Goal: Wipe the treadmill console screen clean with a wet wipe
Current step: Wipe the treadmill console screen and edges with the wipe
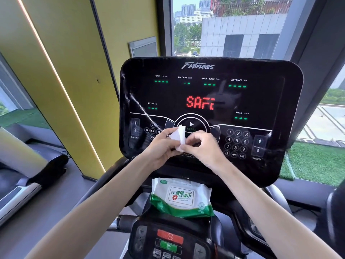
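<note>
The wet wipe [178,136] is up in the air, just in front of the bottom part of the screen [205,101]. The left hand [162,146] and the right hand [203,148] both pinch it with bent fingers, one on each side. The wipe looks small, white and partly folded. It is probably very light, soft, floppy and a bit slippery from being wet. I think it is best to hold it by its edges to open it, then press it flat and gently. The pack of wipes [182,197] sits below the screen.
</note>
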Available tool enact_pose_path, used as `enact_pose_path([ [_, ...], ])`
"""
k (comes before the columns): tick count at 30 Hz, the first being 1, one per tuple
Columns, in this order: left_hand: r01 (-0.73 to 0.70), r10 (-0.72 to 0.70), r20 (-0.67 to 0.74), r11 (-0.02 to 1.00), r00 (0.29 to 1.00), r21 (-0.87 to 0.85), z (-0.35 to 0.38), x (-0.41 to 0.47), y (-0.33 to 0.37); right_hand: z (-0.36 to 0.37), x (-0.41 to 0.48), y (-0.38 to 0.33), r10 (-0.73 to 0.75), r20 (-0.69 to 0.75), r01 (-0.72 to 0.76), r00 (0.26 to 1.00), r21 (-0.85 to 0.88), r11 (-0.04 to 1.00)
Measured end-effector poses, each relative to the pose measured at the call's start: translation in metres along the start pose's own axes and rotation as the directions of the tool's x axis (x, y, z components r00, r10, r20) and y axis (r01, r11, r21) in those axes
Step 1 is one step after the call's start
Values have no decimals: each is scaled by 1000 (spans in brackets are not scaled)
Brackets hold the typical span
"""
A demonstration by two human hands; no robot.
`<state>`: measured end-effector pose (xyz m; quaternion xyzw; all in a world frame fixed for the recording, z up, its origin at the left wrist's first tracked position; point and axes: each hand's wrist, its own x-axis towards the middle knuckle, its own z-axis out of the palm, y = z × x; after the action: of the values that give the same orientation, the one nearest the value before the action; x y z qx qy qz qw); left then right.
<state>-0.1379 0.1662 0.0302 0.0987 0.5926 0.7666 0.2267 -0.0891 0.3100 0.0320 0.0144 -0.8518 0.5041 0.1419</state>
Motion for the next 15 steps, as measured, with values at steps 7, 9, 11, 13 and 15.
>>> enact_pose_path([
  [7, 52, -52, -14, 997, 999, 58, -14, 1, -1, -12, 2, -1, 156, 2, -146, 988, 353, 924],
  [9, 76, -76, 10, 997, 997, -12, -14, -2, -1, -13, 3, -1, 160, -2, -149, 987, 359, 922],
  [11, 92, -92, 35, 996, 995, -12, -12, -2, -1, -13, 4, -1, 152, 18, -149, 988, 343, 928],
  [13, 52, -55, 56, 997, 997, 51, -9, -1, -3, -13, 5, -2, 147, 46, -154, 988, 360, 920],
  [15, 20, -21, 13, 994, 1000, 107, -9, 0, -5, -15, 6, -4, 161, 35, -161, 986, 405, 900],
])
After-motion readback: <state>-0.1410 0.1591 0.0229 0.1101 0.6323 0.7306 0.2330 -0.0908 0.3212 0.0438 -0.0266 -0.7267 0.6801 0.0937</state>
